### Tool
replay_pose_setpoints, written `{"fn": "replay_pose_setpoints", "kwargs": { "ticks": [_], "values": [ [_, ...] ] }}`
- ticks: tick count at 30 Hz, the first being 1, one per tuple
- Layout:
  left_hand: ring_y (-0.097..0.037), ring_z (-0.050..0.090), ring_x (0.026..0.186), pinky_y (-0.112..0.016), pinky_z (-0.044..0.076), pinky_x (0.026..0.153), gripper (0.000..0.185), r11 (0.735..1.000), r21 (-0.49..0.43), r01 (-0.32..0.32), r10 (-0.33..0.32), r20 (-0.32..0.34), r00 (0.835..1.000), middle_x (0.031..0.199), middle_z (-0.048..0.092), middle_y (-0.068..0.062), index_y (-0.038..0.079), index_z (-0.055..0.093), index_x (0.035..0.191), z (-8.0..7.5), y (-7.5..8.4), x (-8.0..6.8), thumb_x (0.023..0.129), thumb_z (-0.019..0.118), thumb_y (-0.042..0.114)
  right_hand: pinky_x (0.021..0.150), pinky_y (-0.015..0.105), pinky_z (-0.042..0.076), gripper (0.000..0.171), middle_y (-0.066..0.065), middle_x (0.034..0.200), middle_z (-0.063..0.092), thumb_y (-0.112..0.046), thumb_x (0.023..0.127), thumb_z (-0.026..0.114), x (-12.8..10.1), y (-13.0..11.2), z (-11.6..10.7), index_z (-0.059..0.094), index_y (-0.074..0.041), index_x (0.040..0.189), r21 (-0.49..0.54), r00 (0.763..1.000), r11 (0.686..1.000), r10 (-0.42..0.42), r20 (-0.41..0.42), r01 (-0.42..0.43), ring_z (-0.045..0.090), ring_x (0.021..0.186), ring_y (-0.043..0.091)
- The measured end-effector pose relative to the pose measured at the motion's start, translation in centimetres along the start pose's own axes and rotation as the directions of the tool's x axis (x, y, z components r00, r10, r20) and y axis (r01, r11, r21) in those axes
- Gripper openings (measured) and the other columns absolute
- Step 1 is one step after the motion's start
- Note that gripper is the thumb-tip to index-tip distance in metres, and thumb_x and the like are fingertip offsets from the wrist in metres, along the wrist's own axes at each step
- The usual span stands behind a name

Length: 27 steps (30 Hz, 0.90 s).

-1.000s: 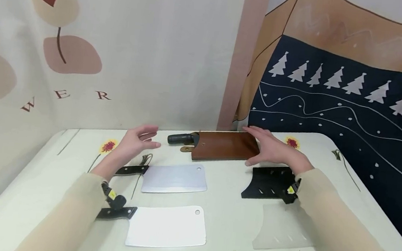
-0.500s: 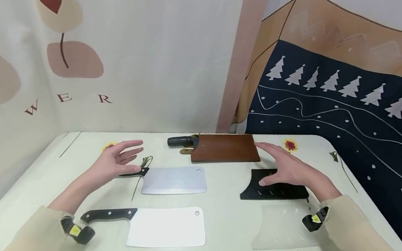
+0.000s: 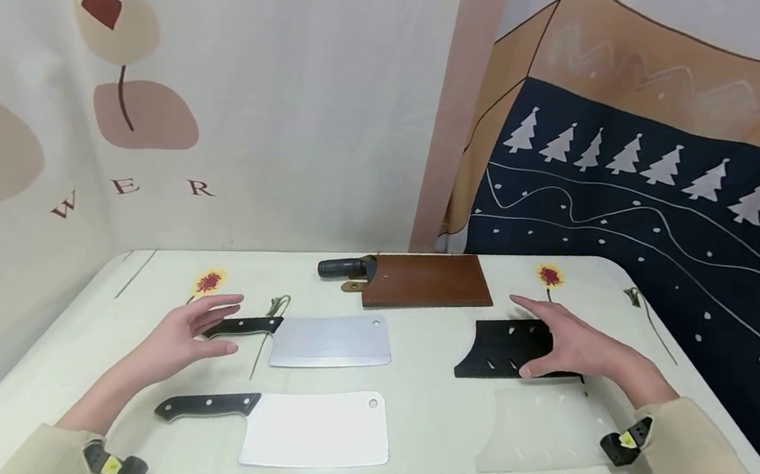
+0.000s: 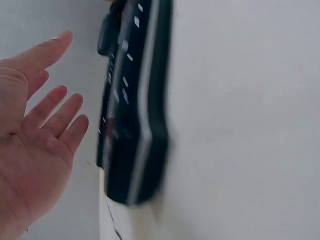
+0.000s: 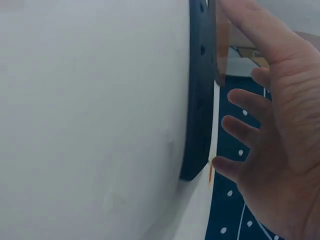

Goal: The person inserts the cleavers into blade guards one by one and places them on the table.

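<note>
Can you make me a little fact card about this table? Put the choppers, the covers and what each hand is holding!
Bare choppers: two, the far cleaver and the near cleaver, both black-handled
Brown sheath: at the back, with a dark handle sticking out of its left end
Loose covers: a black cover and a see-through cover, on the right
Left hand: holding nothing, near the far cleaver's handle
Right hand: holding nothing, by the black cover
Table: whitish, flower-patterned
</note>
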<state>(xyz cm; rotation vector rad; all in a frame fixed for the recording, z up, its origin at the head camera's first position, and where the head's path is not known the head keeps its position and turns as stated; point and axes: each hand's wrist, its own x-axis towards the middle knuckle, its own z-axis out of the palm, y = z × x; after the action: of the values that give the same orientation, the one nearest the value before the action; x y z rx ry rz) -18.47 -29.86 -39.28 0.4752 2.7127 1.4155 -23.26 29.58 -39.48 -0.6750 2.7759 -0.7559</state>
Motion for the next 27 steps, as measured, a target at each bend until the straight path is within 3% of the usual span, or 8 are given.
{"fn": "replay_pose_setpoints", "kwargs": {
  "ticks": [6,15,19,21,23,27],
  "values": [
    [-0.046,0.041,0.141,-0.007,0.038,0.097,0.078,0.996,0.076,0.045,-0.045,-0.014,0.999,0.152,0.047,-0.025,-0.003,0.043,0.151,-0.5,-1.7,0.0,0.086,0.084,0.013,0.108,0.073,0.029,0.116,0.027,0.155,0.039,-0.05,0.07,0.092,-0.3,1.0,0.3,0.033,-0.001,0.158,0.014,1.0,1.0,-0.019,0.019,0.018,0.028,0.143,0.052],
    [-0.041,0.043,0.141,-0.006,0.038,0.096,0.077,0.994,0.037,0.099,-0.098,-0.024,0.995,0.15,0.05,-0.025,-0.004,0.044,0.15,-0.7,-3.3,0.2,0.087,0.083,0.015,0.108,0.075,0.026,0.112,0.026,0.155,0.04,-0.05,0.07,0.092,0.0,1.5,0.5,0.039,0.001,0.154,-0.007,0.998,0.998,-0.057,0.019,0.057,0.028,0.142,0.053],
    [-0.008,0.05,0.135,-0.005,0.039,0.095,0.075,0.99,-0.026,0.136,-0.137,-0.04,0.99,0.15,0.05,-0.024,-0.003,0.045,0.15,-0.9,-3.9,0.0,0.089,0.082,0.019,0.108,0.077,0.022,0.111,0.025,0.158,0.037,-0.052,0.069,0.092,0.3,1.4,0.9,0.041,-0.001,0.154,-0.029,0.998,0.998,-0.055,0.024,0.056,0.025,0.144,0.054],
    [0.002,0.048,0.131,-0.005,0.038,0.096,0.074,0.989,-0.035,0.145,-0.146,-0.04,0.988,0.149,0.051,-0.022,-0.002,0.047,0.149,-1.0,-4.1,0.0,0.089,0.082,0.02,0.108,0.077,0.02,0.111,0.026,0.159,0.035,-0.052,0.069,0.092,0.4,1.4,1.1,0.041,-0.002,0.154,-0.04,0.998,0.998,-0.055,0.03,0.056,0.023,0.144,0.054],
    [-0.004,0.049,0.133,-0.005,0.037,0.097,0.072,0.989,-0.03,0.144,-0.145,-0.033,0.989,0.149,0.052,-0.022,-0.003,0.048,0.148,-0.9,-4.1,0.1,0.089,0.082,0.02,0.108,0.078,0.018,0.112,0.026,0.16,0.033,-0.052,0.067,0.092,0.5,1.4,1.1,0.041,-0.004,0.154,-0.047,0.998,0.998,-0.049,0.036,0.051,0.021,0.145,0.054],
    [-0.036,0.046,0.139,-0.005,0.036,0.096,0.069,0.987,0.031,0.157,-0.157,-0.026,0.987,0.147,0.054,-0.023,-0.003,0.051,0.146,-1.0,-4.2,0.6,0.088,0.082,0.018,0.108,0.078,0.017,0.111,0.026,0.161,0.031,-0.05,0.066,0.093,0.5,1.5,0.9,0.044,-0.003,0.153,-0.05,0.997,0.997,-0.064,0.038,0.066,0.018,0.146,0.054]
  ]
}}
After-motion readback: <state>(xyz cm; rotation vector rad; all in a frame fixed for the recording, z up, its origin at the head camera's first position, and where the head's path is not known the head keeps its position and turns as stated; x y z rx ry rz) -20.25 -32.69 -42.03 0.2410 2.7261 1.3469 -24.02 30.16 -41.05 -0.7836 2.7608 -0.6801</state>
